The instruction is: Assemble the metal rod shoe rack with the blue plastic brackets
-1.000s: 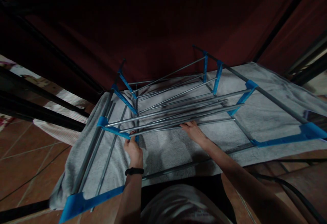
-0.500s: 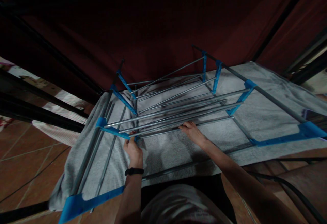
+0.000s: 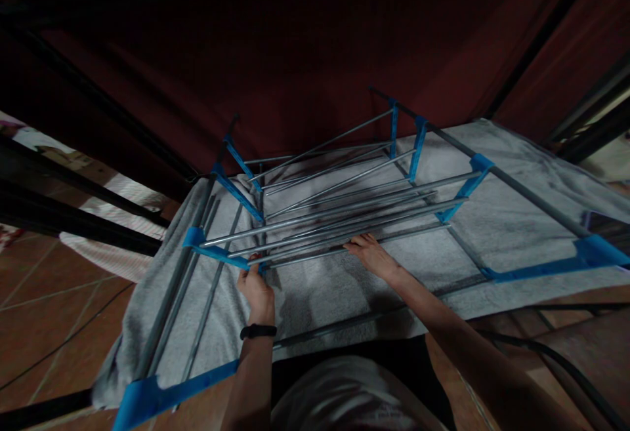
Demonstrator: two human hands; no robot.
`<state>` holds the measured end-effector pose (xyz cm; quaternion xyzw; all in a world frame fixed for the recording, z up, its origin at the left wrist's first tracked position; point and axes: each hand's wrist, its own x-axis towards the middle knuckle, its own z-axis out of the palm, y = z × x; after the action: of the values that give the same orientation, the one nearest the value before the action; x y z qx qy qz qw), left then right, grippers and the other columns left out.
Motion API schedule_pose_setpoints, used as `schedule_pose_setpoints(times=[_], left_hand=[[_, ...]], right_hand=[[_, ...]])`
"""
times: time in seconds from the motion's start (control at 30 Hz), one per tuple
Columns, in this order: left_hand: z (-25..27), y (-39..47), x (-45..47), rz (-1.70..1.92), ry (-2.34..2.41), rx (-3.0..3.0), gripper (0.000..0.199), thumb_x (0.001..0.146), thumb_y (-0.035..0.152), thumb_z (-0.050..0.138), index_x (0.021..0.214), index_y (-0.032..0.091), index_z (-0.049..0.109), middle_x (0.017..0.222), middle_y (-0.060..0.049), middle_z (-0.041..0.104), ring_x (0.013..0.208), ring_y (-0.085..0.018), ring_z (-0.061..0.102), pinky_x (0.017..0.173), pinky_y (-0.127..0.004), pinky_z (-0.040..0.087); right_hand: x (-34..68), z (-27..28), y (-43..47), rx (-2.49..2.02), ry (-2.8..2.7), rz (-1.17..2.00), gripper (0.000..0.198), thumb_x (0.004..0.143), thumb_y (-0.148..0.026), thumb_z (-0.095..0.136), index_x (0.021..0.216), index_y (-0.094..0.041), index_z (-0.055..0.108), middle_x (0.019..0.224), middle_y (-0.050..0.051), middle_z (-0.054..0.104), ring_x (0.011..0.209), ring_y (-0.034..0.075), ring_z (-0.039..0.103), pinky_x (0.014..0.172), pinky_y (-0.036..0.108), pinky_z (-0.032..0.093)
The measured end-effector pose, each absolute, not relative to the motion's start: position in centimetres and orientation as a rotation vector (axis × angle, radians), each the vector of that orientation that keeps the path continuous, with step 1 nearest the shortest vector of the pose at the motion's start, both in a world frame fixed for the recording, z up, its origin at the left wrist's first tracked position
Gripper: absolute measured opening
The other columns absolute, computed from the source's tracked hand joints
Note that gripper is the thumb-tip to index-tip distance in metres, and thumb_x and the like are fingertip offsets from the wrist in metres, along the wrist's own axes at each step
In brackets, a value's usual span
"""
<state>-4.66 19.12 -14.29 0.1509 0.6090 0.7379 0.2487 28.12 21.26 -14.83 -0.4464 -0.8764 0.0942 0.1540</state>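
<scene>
A rack frame of grey metal tubes and blue plastic brackets lies before me. My left hand [image 3: 256, 293] is closed at the near end of the left blue bracket [image 3: 221, 254], its thumb by the end of a metal tube. Some of its fingers are hidden beneath. Fingers bent, my right hand [image 3: 370, 255] grips the nearest thin metal tube [image 3: 310, 256] around its middle. Several more tubes [image 3: 339, 206] run across just beyond it, towards the right blue bracket [image 3: 465, 191]. Farther back, some thin tubes [image 3: 325, 145] slant between other brackets.
Grey cloth [image 3: 325, 300] lies under the rack. Loose tubes [image 3: 204, 313] rest at the left, above a large blue end piece [image 3: 177, 388]. Another blue end piece [image 3: 556, 264] is at the right. A dark red curtain-like surface [image 3: 315, 44] stands behind, with dark poles [image 3: 98, 103] at the left.
</scene>
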Motion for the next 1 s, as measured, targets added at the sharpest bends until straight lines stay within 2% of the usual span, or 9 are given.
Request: schedule_pose_setpoints(times=[0.37,0.73,0.87,1.0], left_hand=[[-14.6,19.1,-4.9,1.994,1.666,0.439,0.013,0.065,0.019,0.072,0.076,0.018,0.064,0.079,0.002,0.067,0.083,-0.014,0.065,0.088,-0.03,0.051],[-16.0,19.5,-4.9,2.043,1.785,0.553,0.009,0.072,0.025,0.069,0.077,0.019,0.063,0.08,0.002,0.066,0.082,-0.015,0.062,0.088,-0.03,0.049],[-16.5,19.5,-5.0,2.049,1.786,0.58,0.016,0.072,0.03,0.072,0.077,0.02,0.06,0.078,0.004,0.06,0.077,-0.013,0.056,0.086,-0.03,0.048],[-16.2,19.4,-5.2,1.993,1.752,0.671,0.028,0.07,0.033,0.075,0.089,0.023,0.058,0.086,0.004,0.058,0.085,-0.015,0.055,0.091,-0.03,0.048]], right_hand=[[27.9,-15.4,20.7,-1.293,-2.473,0.261,0.039,0.096,-0.01,0.06,0.127,-0.028,0.074,0.112,0.007,0.072,0.106,0.025,0.062,0.099,0.039,0.051],[26.9,-14.4,22.2,-1.4,-2.538,0.336,0.045,0.099,-0.009,0.052,0.135,-0.029,0.071,0.125,0.008,0.075,0.114,0.022,0.068,0.104,0.038,0.05],[26.7,-14.7,22.2,-1.464,-2.574,0.381,0.038,0.104,-0.018,0.052,0.135,-0.028,0.071,0.118,0.007,0.078,0.107,0.022,0.071,0.1,0.036,0.052],[26.5,-14.5,21.8,-1.452,-2.581,0.369,0.036,0.104,-0.022,0.054,0.136,-0.032,0.068,0.125,0.005,0.076,0.114,0.02,0.069,0.103,0.034,0.051]])
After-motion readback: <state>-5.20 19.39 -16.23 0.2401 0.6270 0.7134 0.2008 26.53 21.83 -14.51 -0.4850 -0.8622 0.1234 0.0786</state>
